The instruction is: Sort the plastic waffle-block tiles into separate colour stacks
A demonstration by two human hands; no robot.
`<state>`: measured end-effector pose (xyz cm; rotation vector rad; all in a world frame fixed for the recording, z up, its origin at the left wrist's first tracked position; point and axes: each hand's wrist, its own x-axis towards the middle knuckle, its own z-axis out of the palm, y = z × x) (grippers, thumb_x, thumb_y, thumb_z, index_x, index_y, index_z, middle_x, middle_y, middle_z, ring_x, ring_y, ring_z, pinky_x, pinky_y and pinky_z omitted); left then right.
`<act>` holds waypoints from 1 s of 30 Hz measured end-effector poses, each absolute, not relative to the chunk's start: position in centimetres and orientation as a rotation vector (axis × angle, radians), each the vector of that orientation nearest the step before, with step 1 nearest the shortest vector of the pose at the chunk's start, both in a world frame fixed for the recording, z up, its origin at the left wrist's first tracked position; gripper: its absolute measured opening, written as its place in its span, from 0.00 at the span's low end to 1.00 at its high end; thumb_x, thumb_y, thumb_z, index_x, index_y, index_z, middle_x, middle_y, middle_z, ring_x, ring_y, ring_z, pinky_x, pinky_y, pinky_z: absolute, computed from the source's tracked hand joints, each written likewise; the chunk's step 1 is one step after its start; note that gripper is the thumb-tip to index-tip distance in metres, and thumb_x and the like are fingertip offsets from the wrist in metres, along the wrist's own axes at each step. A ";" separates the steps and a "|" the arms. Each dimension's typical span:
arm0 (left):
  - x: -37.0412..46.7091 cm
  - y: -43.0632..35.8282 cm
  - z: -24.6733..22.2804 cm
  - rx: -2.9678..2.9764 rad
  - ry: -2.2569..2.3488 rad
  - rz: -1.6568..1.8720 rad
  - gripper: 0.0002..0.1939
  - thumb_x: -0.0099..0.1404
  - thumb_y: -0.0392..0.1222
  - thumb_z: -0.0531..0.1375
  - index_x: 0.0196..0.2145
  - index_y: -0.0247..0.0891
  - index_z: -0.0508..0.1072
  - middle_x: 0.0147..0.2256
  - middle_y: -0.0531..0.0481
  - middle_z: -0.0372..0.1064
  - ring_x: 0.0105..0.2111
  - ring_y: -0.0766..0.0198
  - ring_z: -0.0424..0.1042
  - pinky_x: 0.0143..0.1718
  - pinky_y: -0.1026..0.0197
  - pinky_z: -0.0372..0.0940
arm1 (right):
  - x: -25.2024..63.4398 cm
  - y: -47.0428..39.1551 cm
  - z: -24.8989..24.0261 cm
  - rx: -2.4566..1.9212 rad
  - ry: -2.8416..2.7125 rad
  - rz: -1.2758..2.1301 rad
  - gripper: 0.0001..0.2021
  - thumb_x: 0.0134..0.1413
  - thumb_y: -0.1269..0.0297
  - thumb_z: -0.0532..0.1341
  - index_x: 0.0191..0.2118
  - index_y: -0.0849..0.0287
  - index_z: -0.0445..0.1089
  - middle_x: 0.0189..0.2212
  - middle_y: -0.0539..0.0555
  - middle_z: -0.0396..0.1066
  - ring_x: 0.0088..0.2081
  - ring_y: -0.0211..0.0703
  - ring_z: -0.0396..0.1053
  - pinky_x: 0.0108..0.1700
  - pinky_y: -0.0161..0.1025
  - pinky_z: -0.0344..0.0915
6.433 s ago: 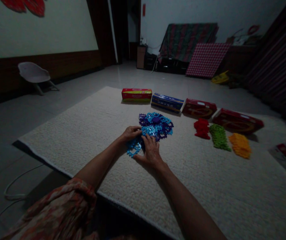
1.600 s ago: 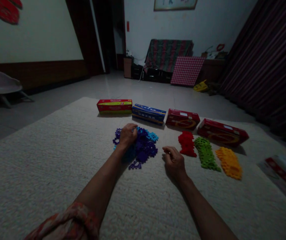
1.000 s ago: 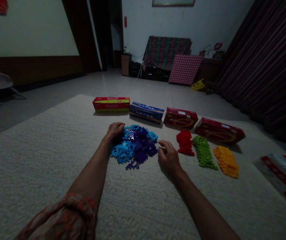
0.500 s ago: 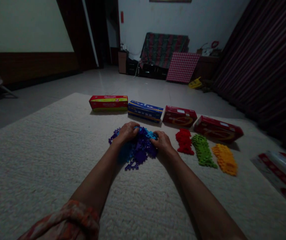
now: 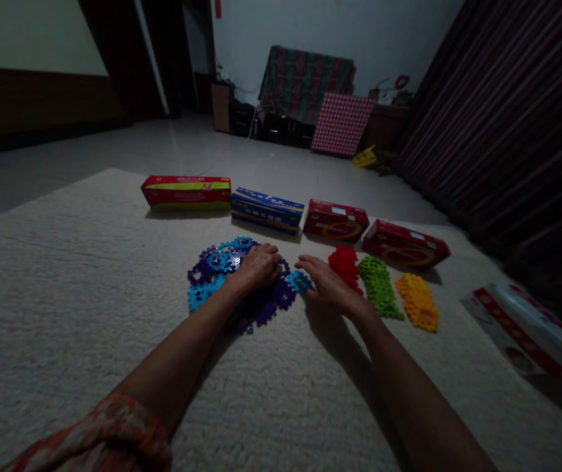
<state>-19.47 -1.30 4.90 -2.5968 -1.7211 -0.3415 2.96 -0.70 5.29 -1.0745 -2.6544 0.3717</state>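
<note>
Blue-and-purple pile of flat, tooth-edged plastic pieces (image 5: 229, 261) lies on a cream textured cover (image 5: 187, 393), directly under the left hand (image 5: 260, 267) and to the left of the right hand (image 5: 327, 282). Its outline is roughly round, with no clear long axis. The left hand rests palm down over the right part of it, fingers bent; whether they grip anything I cannot tell, as the hand hides what is below. The right hand is open, fingers and thumb parted. At the pile's right edge, between the two hands, lies a light-blue toothed plastic piece (image 5: 299, 282) – just before the gap of the right hand, which is the nearer one. Whether the thumb touches it is too dark to tell. Partly behind the right hand lies a bright red stack of plastic pieces (image 5: 343, 259); farther to its right come a long green stack (image 5: 380, 288) and a yellow stack (image 5: 417, 303). Beyond the left hand stands a blue cardboard box (image 5: 267, 211) – beyond the right, a dark red one (image 5: 336, 221)
</note>
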 end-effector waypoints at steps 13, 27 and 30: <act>-20.1 -1.0 4.6 -2.687 -1.664 -0.423 0.13 0.68 0.39 0.55 0.43 0.39 0.79 0.43 0.41 0.73 0.49 0.53 0.69 0.51 0.53 0.65 | 3.6 0.6 6.5 -1.055 -2.774 0.278 0.18 0.53 0.72 0.62 0.51 0.55 0.70 0.51 0.59 0.72 0.57 0.55 0.63 0.61 0.59 0.55; -20.3 -0.9 5.0 -2.699 -1.662 -0.437 0.11 0.67 0.38 0.55 0.40 0.36 0.79 0.43 0.40 0.74 0.47 0.54 0.71 0.53 0.54 0.65 | 3.6 2.6 4.9 -1.314 -2.572 -0.073 0.16 0.57 0.71 0.60 0.51 0.56 0.69 0.57 0.61 0.71 0.66 0.69 0.52 0.62 0.72 0.43; -20.4 -0.9 5.1 -2.698 -1.660 -0.433 0.10 0.67 0.38 0.56 0.38 0.37 0.78 0.41 0.41 0.74 0.46 0.55 0.72 0.51 0.56 0.65 | 3.3 2.5 5.0 -1.329 -2.581 -0.093 0.15 0.57 0.70 0.60 0.50 0.56 0.70 0.56 0.61 0.72 0.66 0.69 0.53 0.62 0.73 0.43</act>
